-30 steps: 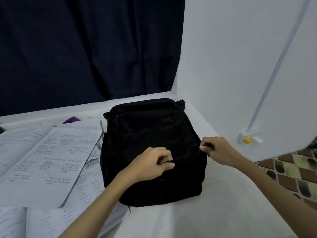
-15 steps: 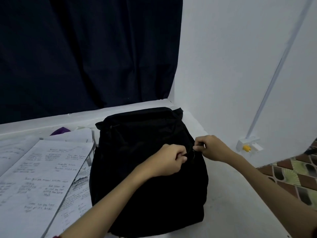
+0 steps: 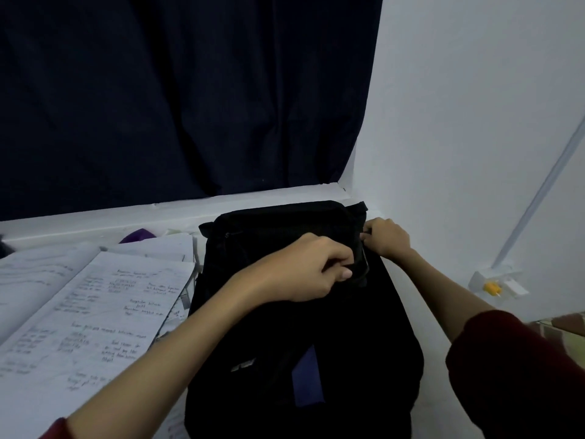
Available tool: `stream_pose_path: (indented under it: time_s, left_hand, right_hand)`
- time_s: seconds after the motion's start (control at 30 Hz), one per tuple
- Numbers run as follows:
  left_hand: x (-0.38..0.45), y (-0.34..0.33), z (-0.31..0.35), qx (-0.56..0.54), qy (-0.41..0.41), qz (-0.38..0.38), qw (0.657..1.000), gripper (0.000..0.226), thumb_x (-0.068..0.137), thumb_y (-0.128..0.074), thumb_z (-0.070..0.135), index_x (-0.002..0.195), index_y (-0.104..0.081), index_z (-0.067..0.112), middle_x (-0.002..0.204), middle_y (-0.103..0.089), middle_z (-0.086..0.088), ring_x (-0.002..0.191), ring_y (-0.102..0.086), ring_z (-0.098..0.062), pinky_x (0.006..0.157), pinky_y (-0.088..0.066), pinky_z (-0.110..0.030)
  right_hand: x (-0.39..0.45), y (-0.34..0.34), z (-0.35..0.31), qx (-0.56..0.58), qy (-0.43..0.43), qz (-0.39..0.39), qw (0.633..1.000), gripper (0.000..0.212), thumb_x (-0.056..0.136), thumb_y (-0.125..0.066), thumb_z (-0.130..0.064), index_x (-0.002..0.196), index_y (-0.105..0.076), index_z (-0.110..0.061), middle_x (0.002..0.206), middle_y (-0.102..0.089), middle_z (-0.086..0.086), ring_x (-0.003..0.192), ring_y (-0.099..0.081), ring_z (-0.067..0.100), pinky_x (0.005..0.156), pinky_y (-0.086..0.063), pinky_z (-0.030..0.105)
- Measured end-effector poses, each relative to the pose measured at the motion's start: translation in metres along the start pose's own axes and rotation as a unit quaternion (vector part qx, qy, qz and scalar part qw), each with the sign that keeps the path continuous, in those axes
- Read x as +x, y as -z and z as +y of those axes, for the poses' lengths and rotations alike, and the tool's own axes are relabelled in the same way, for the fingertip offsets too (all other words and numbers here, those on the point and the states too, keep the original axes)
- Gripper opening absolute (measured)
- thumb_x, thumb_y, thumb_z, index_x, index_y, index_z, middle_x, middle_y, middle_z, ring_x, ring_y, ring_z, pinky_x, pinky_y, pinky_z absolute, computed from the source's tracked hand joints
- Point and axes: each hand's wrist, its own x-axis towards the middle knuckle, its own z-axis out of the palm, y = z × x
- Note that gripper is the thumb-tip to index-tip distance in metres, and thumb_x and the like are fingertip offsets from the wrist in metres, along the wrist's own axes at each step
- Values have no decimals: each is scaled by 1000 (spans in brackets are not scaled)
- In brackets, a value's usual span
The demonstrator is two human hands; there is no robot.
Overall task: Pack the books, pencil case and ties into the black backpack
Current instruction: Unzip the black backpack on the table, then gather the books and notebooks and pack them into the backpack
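The black backpack [image 3: 285,327] lies on the white table, its top end toward the far wall. My left hand [image 3: 304,270] pinches a fold or zipper pull on the bag's upper right side. My right hand [image 3: 384,236] grips the bag's fabric at its far right corner, just beyond the left hand. A blue strip [image 3: 305,380] shows on the bag's front near me. Open books [image 3: 85,312] with handwritten pages lie to the left of the bag. A purple item [image 3: 137,236] peeks out behind the books; what it is cannot be told.
A dark curtain [image 3: 177,96] hangs behind the table. A white wall [image 3: 474,137] runs close along the right, with a small white fitting with a yellow part [image 3: 492,286] on it. Patterned floor tiles [image 3: 566,327] show at the far right.
Both hands have travelled along the bag's right side toward its far top corner. The view has come closer, and the bag's near front with the blue strip now shows.
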Motion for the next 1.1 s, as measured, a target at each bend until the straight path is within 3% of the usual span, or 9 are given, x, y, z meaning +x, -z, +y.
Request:
stream_pose_path:
  time_s: [0.1, 0.23, 0.33, 0.47, 0.77, 0.87, 0.93, 1.0, 1.1]
  left_hand:
    - [4, -11, -5, -24, 20, -9, 999, 28, 94, -55, 18, 67, -49, 13, 58, -43, 5, 57, -39, -8, 59, -34, -22]
    - [7, -33, -10, -53, 50, -41, 997, 31, 95, -55, 23, 65, -50, 24, 59, -47, 10, 55, -43, -3, 56, -35, -12]
    - [-2, -54, -17, -151, 102, -60, 981, 23, 96, -54, 30, 90, -65, 11, 67, -52, 10, 56, -53, -3, 49, -47, -15]
    - [-38, -67, -36, -241, 157, -55, 956, 29, 96, -54, 30, 106, -65, 5, 77, -62, 4, 69, -60, -5, 53, -52, -18]
    - [-227, -25, -116, -222, 294, 249, 896, 9, 91, -63, 19, 85, -69, 21, 75, -68, 14, 67, -60, 4, 64, -46, -14]
    - [-303, -9, -148, -208, 376, 427, 795, 14, 89, -64, 13, 84, -67, 26, 92, -69, 13, 87, -63, -5, 75, -48, -18]
    - [-348, 2, -167, -195, 444, 530, 696, 14, 87, -66, 14, 97, -64, 24, 115, -61, -6, 105, -59, -21, 83, -48, -31]
    - [-382, 14, -181, -259, 474, 599, 591, 31, 87, -65, 12, 117, -56, 16, 131, -50, -13, 116, -52, -27, 83, -45, -32]
    - [-414, 31, -201, -440, 452, 626, 460, 41, 91, -59, 8, 129, -44, 8, 119, -50, -14, 97, -53, -22, 79, -43, -30]
  right_hand:
    - [-4, 0, 4, 18, 14, -7, 1000, 12, 86, -52, -13, 78, -60, -11, 81, -56, 8, 87, -54, 31, 64, -34, 26]
    - [-21, 10, 7, 39, 51, 22, 998, 15, 85, -58, -14, 90, -73, -12, 99, -64, 11, 105, -51, 28, 74, -42, 29]
    - [-49, 27, -7, 86, 76, 30, 993, 13, 86, -64, -20, 84, -74, -12, 92, -69, 6, 90, -60, 22, 74, -45, 29]
    - [-100, 32, -48, 124, 135, 6, 983, 13, 85, -67, -23, 83, -75, -13, 84, -71, 2, 78, -60, 15, 76, -47, 27]
    - [-186, -54, -192, 124, 268, -119, 948, 17, 85, -65, -31, 78, -73, -18, 73, -69, -1, 62, -57, 11, 66, -49, 29]
    - [-207, -87, -249, 155, 303, -172, 924, 26, 87, -62, -27, 75, -69, -6, 73, -69, 6, 66, -62, 20, 64, -48, 30]
    - [-222, -104, -288, 166, 323, -196, 911, 23, 89, -60, -25, 82, -72, -6, 84, -71, 1, 78, -63, 15, 71, -49, 29]
    - [-235, -119, -327, 183, 330, -214, 901, 20, 89, -59, -24, 92, -72, -10, 97, -69, -2, 91, -61, 13, 80, -49, 28]
    - [-246, -143, -378, 206, 323, -232, 894, 25, 90, -60, -26, 110, -67, -12, 115, -64, 0, 111, -54, 13, 93, -43, 25]
